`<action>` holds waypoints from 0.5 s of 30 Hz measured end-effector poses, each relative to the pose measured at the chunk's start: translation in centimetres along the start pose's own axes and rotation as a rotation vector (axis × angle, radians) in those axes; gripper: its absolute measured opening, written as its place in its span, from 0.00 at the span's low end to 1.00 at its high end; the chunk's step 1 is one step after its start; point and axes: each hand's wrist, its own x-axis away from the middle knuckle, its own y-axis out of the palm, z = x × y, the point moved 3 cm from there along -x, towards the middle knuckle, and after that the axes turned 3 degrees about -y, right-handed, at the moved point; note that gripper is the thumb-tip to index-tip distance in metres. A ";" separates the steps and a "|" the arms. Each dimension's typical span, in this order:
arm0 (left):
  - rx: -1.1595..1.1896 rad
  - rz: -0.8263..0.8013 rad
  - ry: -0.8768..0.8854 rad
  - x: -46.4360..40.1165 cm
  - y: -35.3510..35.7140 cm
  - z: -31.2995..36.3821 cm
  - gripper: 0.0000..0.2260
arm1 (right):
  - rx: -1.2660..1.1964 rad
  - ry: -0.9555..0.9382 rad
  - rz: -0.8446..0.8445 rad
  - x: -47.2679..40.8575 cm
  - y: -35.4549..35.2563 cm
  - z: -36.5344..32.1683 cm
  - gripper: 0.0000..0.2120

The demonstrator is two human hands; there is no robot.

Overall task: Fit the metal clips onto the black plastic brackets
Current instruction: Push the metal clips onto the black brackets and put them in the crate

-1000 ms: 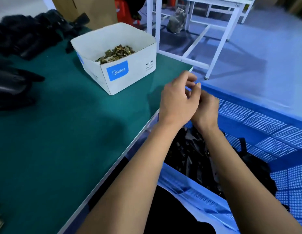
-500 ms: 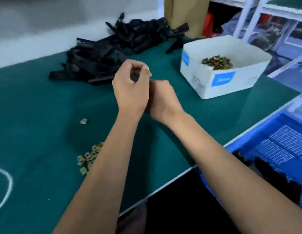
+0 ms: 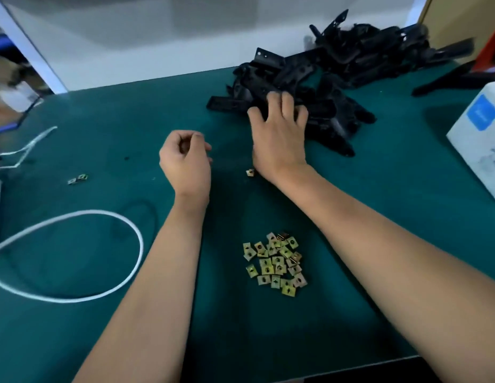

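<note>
A: Item one, black brackets (image 3: 323,87): heaped at the far side of the green worktop (image 3: 102,327), long axes pointing every way. Right hand (image 3: 278,136) lies on the near edge, fingers spread, probably choosing one.

B: Item two, metal clips (image 3: 275,262)?

A: Flat squares clustered between the forearms, within easy reach; a stray clip (image 3: 250,172) beside the right wrist.

B: Left hand (image 3: 185,161)?

A: Curled, well apart from the right; contents cannot be told.

Heap of black plastic brackets (image 3: 337,78) tangled at upper right, cluster of brass-coloured square metal clips (image 3: 276,262) lying flat at lower centre
</note>
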 end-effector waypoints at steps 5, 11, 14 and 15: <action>0.008 -0.026 -0.024 -0.4 0.2 -0.5 0.08 | 0.021 0.100 -0.045 -1.5 0.6 1.3 0.28; -0.012 -0.089 -0.062 -0.3 0.6 -0.8 0.05 | -0.108 -0.114 0.053 -1.1 -0.3 0.5 0.20; 0.040 -0.221 -0.154 -0.2 1.2 -0.8 0.09 | -0.259 -0.277 0.294 0.3 -2.4 -0.3 0.17; 0.096 -0.292 -0.224 -0.1 1.5 -0.8 0.12 | -0.339 -0.335 0.389 0.7 -3.3 -0.7 0.13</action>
